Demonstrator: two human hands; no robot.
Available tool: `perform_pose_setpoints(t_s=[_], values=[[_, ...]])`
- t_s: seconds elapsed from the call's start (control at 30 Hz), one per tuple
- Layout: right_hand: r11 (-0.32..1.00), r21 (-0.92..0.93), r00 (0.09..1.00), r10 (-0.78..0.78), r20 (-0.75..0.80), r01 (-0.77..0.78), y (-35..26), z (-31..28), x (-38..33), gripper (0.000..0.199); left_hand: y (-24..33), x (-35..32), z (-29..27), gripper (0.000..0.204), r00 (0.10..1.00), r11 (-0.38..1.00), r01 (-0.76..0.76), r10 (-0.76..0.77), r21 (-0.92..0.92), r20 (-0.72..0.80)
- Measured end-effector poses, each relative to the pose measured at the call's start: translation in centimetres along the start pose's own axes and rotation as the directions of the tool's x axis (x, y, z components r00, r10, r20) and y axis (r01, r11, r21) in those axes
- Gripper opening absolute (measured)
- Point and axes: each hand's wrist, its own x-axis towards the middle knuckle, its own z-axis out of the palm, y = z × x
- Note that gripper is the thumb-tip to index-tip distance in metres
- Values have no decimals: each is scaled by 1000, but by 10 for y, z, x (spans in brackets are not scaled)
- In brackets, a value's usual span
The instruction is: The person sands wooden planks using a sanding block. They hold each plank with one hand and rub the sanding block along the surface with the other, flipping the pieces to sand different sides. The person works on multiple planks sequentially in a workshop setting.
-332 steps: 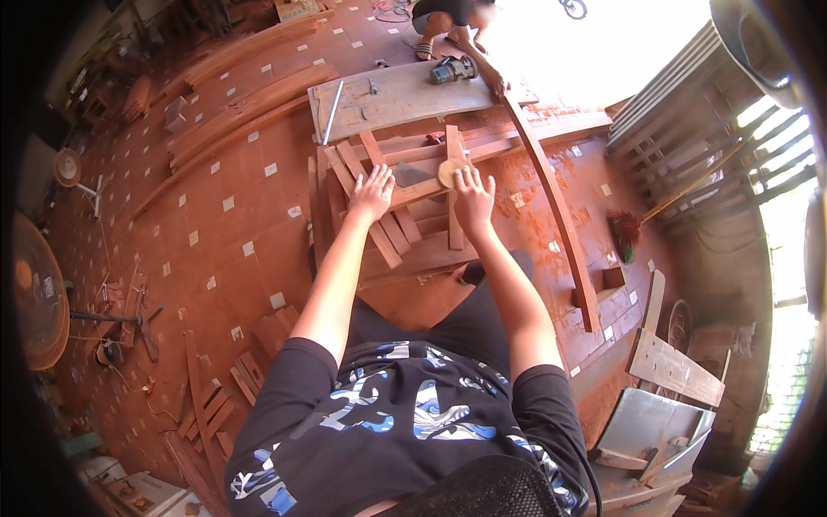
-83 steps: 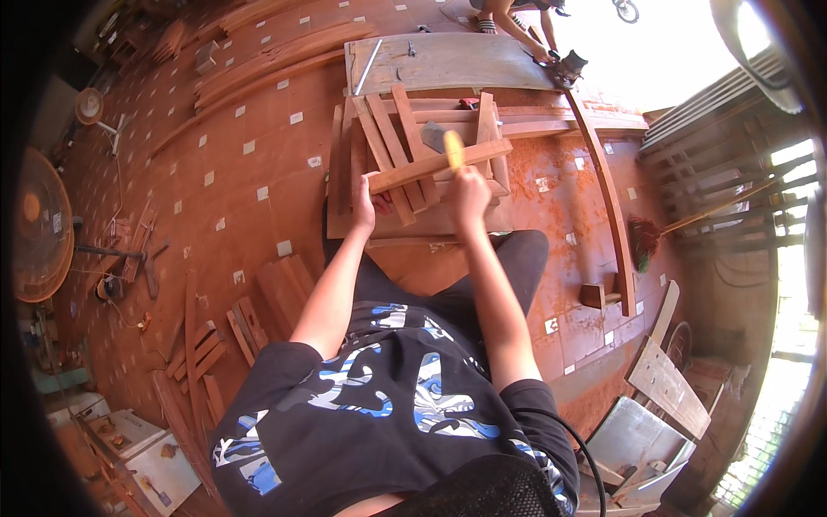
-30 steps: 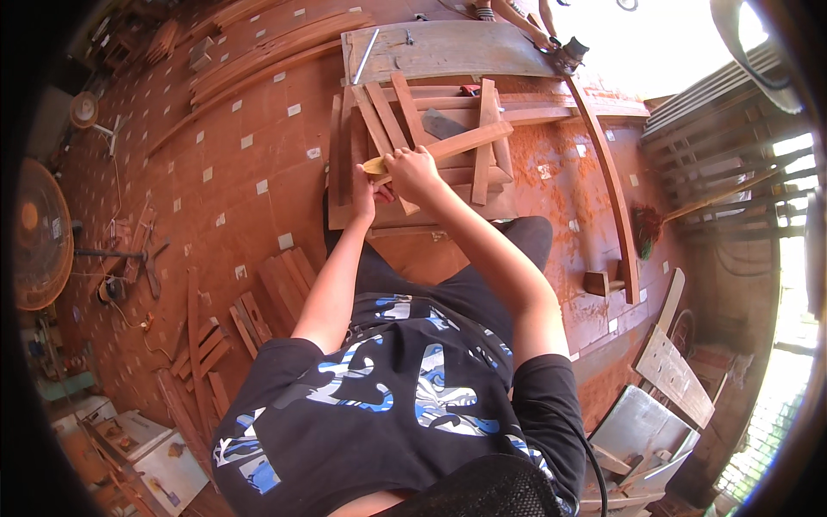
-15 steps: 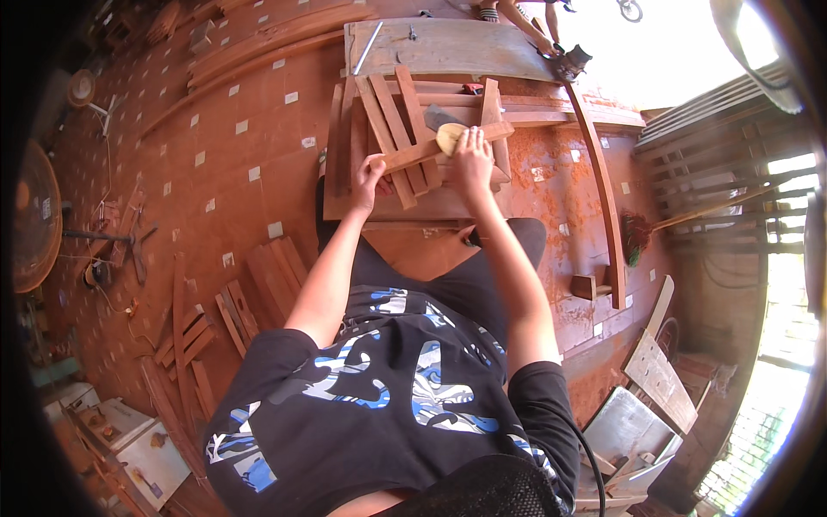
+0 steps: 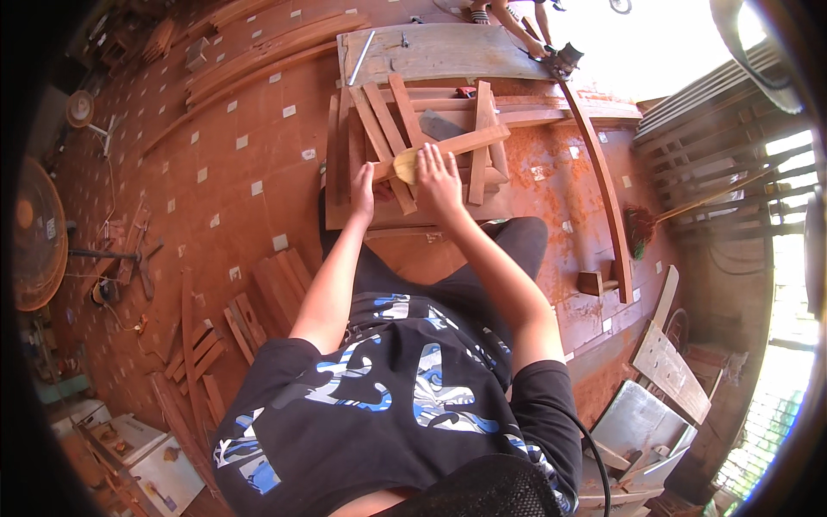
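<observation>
Wood strip (image 5: 469,140) laid aslant at upper centre of the frame, over three other slats (image 5: 405,108) on the timber-stacked surface (image 5: 489,209). Right on top, along the strip's left half: a yellow disc (image 5: 407,168), pressed down by the right grip (image 5: 439,179), closed on it with fingers long and together. Over at the strip's left end, the left grip (image 5: 363,194), upright against the wood; wrapped round or merely braced, impossible to tell.

A rubbing stroke, by the look of it. For a good one: keep the disc flat, pressure even from edge to edge. Follow the strip lengthwise, nice and straight. Ease off near the ends, to spare the corners. Steady that left end firmly, fingertips out of the disc's path, against any rocking over the slats underneath.

Now containers, and slim pickings! At lower left of the frame, a white box-like unit (image 5: 172,465), contents too unclear to name. Lower right, a grey metal tray-like piece (image 5: 633,422), with wood offcuts (image 5: 610,454) at the near edge. Right of centre, a small boxy wooden block (image 5: 591,283); hollow or solid, no telling.
</observation>
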Motion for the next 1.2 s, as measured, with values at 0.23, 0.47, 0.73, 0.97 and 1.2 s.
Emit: perform_pose_setpoints(t_s=[0.23, 0.47, 0.73, 0.97, 1.2], values=[[937, -179, 950, 310, 25, -301, 99, -1, 27, 63, 5, -2, 5, 38, 999, 995, -50, 51, 83, -15], [969, -102, 972, 229, 53, -223, 54, 6, 20, 65, -2, -3, 1, 39, 998, 991, -49, 53, 122, -29], [983, -184, 996, -1, 85, 16, -13, -8, 8, 62, -7, 0, -1, 40, 993, 986, -108, 114, 127, -41], [902, -373, 962, 263, 70, -219, 122, 8, 33, 58, -1, 0, 15, 31, 990, 992, -97, 105, 79, -94], [843, -489, 936, 324, 134, -222, 80, 13, 39, 56, -7, 1, 13, 32, 983, 986, -150, 157, 72, -92]])
